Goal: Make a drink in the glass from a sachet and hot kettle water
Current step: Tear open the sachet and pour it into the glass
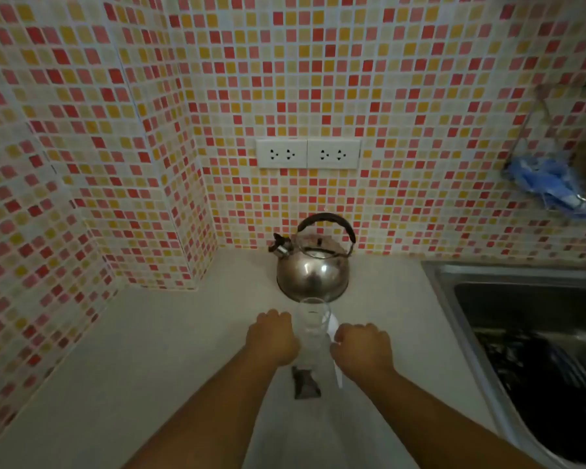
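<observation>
The clear glass (313, 324), fragile and likely slippery, stands between the loosely curled, empty left hand (274, 338) and right hand (362, 348) and wants gripping round its lower wall.

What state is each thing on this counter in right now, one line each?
kettle: upright, lid on, untouched.
glass: upright, looks empty, between both hands.
sachet: flat on the counter, looks unopened.
left hand: curled beside the glass.
right hand: curled around something white.
sink: no water visibly running.
</observation>
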